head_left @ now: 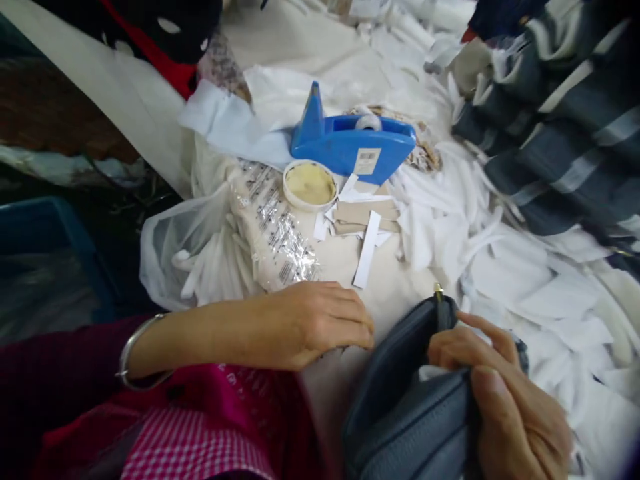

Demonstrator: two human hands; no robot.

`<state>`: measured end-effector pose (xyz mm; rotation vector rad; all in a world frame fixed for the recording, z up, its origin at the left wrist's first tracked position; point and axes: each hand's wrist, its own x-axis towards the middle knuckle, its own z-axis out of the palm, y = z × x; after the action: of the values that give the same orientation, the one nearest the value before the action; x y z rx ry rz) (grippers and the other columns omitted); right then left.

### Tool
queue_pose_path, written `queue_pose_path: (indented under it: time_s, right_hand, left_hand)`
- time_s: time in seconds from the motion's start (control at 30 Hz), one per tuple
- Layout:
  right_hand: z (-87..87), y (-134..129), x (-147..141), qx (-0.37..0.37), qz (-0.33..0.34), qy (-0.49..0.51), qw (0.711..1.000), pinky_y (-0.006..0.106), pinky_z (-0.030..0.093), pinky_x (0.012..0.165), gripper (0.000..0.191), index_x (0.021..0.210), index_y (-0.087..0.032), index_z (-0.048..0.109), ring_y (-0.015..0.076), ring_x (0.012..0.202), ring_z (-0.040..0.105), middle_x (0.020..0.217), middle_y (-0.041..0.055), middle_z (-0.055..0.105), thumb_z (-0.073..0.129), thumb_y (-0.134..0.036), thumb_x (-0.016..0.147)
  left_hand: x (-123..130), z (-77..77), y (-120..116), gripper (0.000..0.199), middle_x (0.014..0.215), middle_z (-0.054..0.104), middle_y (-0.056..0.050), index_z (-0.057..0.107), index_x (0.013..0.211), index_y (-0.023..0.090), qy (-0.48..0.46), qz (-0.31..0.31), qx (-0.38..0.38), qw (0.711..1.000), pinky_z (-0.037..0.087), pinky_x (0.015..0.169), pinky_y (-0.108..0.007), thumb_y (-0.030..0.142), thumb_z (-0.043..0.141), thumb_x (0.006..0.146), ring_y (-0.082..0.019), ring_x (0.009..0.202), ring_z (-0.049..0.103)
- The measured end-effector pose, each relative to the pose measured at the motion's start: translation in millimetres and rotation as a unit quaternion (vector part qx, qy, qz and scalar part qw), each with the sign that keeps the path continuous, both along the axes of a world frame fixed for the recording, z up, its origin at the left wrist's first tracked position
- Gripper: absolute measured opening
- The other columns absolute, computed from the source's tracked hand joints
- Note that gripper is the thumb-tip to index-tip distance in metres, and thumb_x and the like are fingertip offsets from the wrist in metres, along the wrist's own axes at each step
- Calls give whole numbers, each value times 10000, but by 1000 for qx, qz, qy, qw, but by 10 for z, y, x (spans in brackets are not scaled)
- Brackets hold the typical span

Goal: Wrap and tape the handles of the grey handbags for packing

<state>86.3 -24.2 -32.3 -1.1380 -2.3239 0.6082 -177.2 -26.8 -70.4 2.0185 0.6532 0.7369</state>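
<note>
My right hand point(505, 393) grips the edge of a dark blue-grey bag point(415, 427) at the lower right, its index finger stretched toward the brass zipper end point(439, 291). The bag's mouth gapes. My left hand point(325, 323), wearing a silver bangle at the wrist, is at the centre, left of the bag and apart from it. Its fingers are curled together; whatever they may hold is hidden. Beyond lie white paper strips point(367, 250) and brown card pieces point(350, 215).
A blue tape dispenser point(345, 143) stands behind a round tub of yellowish paste point(311, 185). Clear printed plastic point(280, 227) lies left of the strips. White cloth scraps point(540, 300) spread rightward, below stacked dark grey pieces point(565, 127). A blue crate point(75, 233) is far left.
</note>
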Motion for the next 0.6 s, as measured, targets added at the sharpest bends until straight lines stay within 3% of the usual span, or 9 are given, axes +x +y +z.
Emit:
queue_pose_path:
  time_s: [0.1, 0.2, 0.4, 0.5, 0.6]
  right_hand:
    - [11, -9, -15, -9, 20, 2, 1000, 428, 331, 984, 203, 891, -199, 562, 216, 930, 553, 850, 40, 602, 364, -180, 931]
    - [-5, -10, -84, -28, -6, -24, 999, 428, 318, 965, 225, 849, -202, 529, 194, 861, 544, 807, 33, 584, 328, -173, 945]
    - [-99, 80, -208, -47, 44, -80, 995, 417, 330, 897, 241, 803, -212, 524, 148, 700, 520, 733, -11, 572, 341, -192, 958]
    - [-128, 107, -234, -34, 37, -85, 995, 408, 343, 880, 245, 793, -207, 539, 139, 676, 525, 726, -20, 582, 359, -202, 958]
    - [-133, 101, -219, -25, 38, -78, 996, 406, 348, 870, 231, 795, -207, 537, 139, 663, 516, 715, -24, 572, 372, -205, 957]
  left_hand:
    - [115, -49, 75, 292, 1182, 658, -57, 674, 944, 243, -45, -65, 3, 997, 400, 1050, -317, 45, 487, 839, -198, 1204, 536]
    - [256, -144, 127, 221, 1059, 696, -48, 635, 717, 248, -43, -133, 50, 989, 407, 1046, -313, 105, 535, 852, -194, 1184, 549]
    - [335, -343, 159, 281, 868, 689, -68, 526, 595, 216, 1, -138, 95, 986, 427, 1017, -355, 66, 525, 833, -200, 974, 618]
    - [249, -316, 129, 194, 944, 683, -84, 584, 692, 208, -1, -153, 40, 987, 461, 962, -336, 23, 561, 745, -214, 985, 612]
    - [94, -183, 30, 298, 989, 669, -86, 606, 863, 180, -8, -163, -84, 983, 485, 870, -285, -30, 467, 704, -202, 965, 612]
